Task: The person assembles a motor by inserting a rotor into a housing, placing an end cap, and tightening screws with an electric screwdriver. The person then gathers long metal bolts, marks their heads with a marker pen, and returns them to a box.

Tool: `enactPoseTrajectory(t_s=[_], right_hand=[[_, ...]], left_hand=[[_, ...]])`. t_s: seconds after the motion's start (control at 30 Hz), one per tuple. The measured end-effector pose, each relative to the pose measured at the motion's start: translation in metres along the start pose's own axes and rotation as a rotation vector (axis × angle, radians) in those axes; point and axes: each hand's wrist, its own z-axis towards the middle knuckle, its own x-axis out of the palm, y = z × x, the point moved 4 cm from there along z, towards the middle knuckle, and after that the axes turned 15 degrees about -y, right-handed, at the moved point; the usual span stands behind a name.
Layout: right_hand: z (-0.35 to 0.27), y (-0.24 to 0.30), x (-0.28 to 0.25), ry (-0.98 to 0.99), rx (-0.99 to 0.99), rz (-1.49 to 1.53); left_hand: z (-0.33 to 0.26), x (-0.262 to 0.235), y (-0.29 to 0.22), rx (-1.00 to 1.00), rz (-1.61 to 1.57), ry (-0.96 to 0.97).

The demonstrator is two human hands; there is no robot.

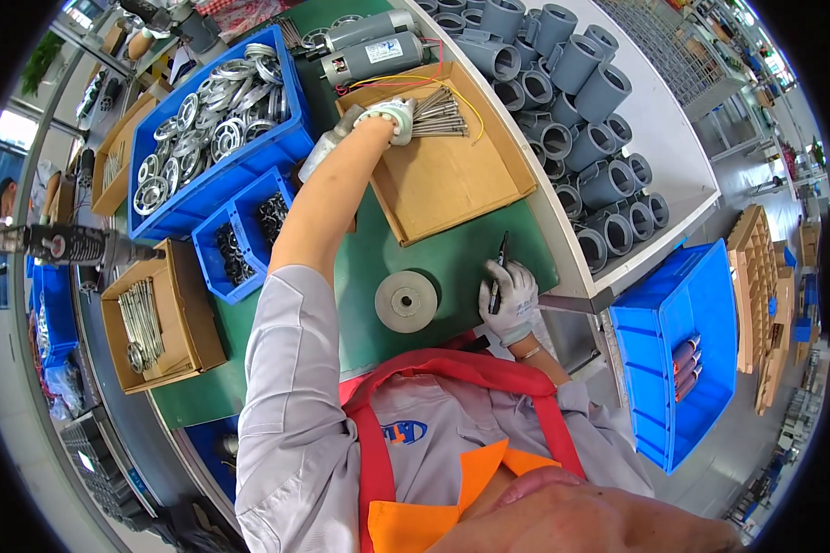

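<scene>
My left hand (389,120), in a white glove, reaches into a shallow cardboard tray (447,189). Its fingers curl at the ends of a fanned bundle of long metal bolts (441,114); what they hold is hidden. A thin yellow wire curves over the bolts. My right hand (512,302), also gloved, rests by the bench's near right edge. It is closed around a slim black pen-like tool (495,293) whose thin tip points away from me. On the green bench top, between my arms, lies a round grey disc with a centre hole (406,301).
Grey motors (375,57) lie beyond the tray. At left stand a blue crate of metal rings (290,120), small blue bins (214,272) and a cardboard box with long bolts (189,323). Grey cylindrical housings (578,64) fill the white-sided shelf at right, above a blue crate (641,369).
</scene>
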Motion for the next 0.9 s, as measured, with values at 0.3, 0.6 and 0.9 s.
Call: enactPoseTrajectory(t_s=[0.3,0.6,0.9], right_hand=[[0.001,-0.003,-0.001,0.001,0.012,0.001],[-0.001,-0.002,0.001,-0.003,0.012,-0.005],[-0.002,-0.003,0.001,-0.006,0.021,0.003]], left_hand=[[-0.009,-0.008,-0.009,-0.053,-0.116,0.053],[-0.023,-0.016,-0.018,0.028,0.03,0.027],[-0.015,-0.019,-0.027,-0.027,0.122,-0.005]])
